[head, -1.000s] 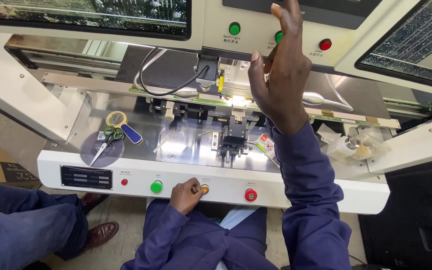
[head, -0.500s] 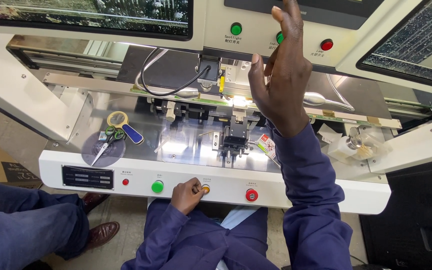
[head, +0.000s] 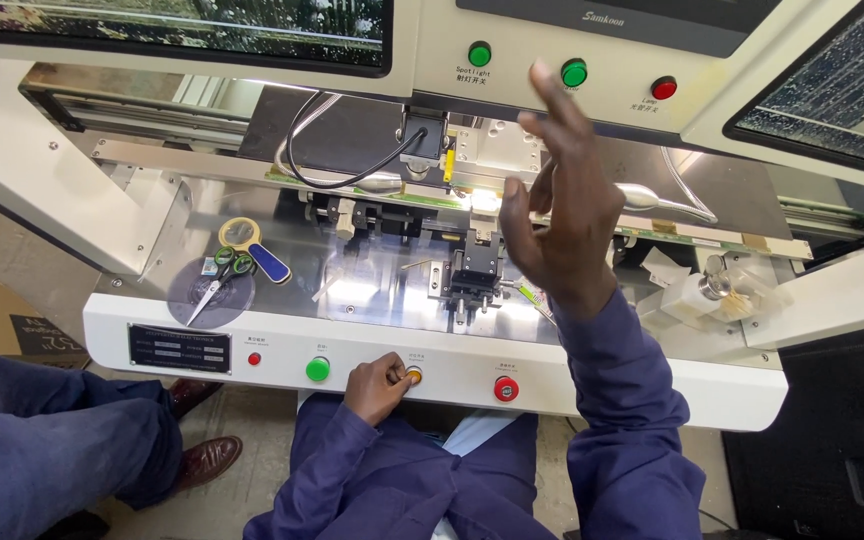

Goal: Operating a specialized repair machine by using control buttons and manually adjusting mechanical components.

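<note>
Dark navy work jacket here, long sleeves down to both wrists, cuffs plain (no buttons showing); left hand (head: pixel 377 385) and right hand (head: pixel 557 225) bare, no gloves, no rings.

Left hand (head: pixel 377 385) low and close to the body, fingers curled inward, right hand (head: pixel 555 232) raised high on an outstretched arm — fingers spread, loosely open, both forearms in dark blue sleeves

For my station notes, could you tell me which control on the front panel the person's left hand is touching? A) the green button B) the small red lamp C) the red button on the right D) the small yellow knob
D: the left hand has its fingertips on the small yellow knob, between the green button and the red button.
</note>
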